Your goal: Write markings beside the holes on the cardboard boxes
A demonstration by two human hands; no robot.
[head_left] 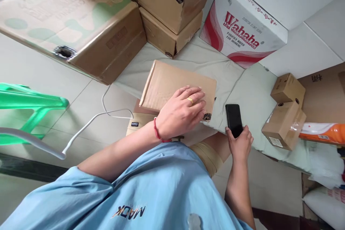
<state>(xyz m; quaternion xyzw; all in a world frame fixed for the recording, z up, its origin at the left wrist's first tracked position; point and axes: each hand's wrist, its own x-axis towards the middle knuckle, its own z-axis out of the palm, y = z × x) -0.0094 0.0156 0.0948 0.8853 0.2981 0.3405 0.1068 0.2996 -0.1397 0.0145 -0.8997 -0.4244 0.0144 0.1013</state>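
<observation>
Behind flat box: Wahaha carton
Left of it: green stool
Long side: left to right
Left hand: on it, fingers together
Right hand: pinches phone

pale tiled floor shows thin seams; dark band crosses it at left. green plastic stool stands nearby. cloth-covered table looks wrinkled. white surface, upper right: wall or cabinet, unclear. light is soft.
</observation>
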